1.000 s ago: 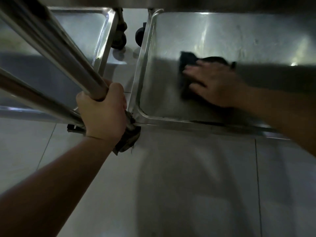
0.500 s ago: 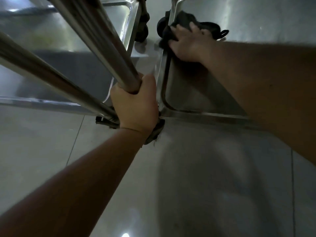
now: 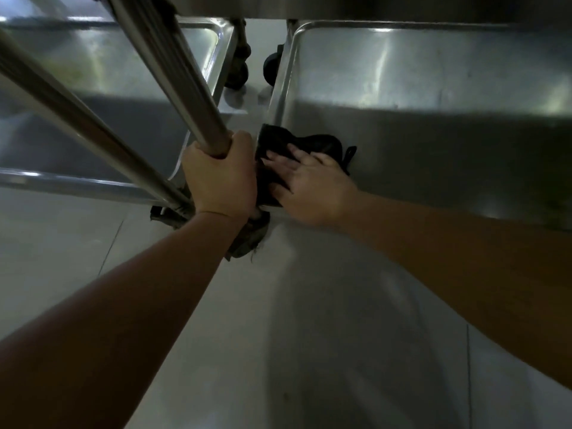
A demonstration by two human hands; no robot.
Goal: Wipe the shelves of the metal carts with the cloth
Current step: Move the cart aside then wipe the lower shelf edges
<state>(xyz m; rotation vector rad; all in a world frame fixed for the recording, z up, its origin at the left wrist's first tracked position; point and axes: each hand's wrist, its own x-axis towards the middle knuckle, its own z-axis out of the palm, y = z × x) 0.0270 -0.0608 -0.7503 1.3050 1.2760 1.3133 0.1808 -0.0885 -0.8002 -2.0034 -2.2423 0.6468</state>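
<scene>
The right hand lies flat, fingers spread and pressed down on a black cloth, which sits in the near left corner of the right cart's bottom shelf, a shallow steel tray with a raised rim. The cloth bunches out from under the fingers toward 12 o'clock, and a small loop of it sticks out at about 2 o'clock from the hand. Apart from the cloth and the hand, this tray holds only glare and a broad shadow across its near half. The left hand is curled tight around the lower end of a steel upright tube, just beside the right hand at its 9 o'clock. A second tube slants alongside, farther left. Behind them lies the left cart's bottom shelf, another rimmed tray; nothing can be made out in it. Between the two trays, at 12 o'clock, two dark caster wheels stand on the pale tiled floor.
</scene>
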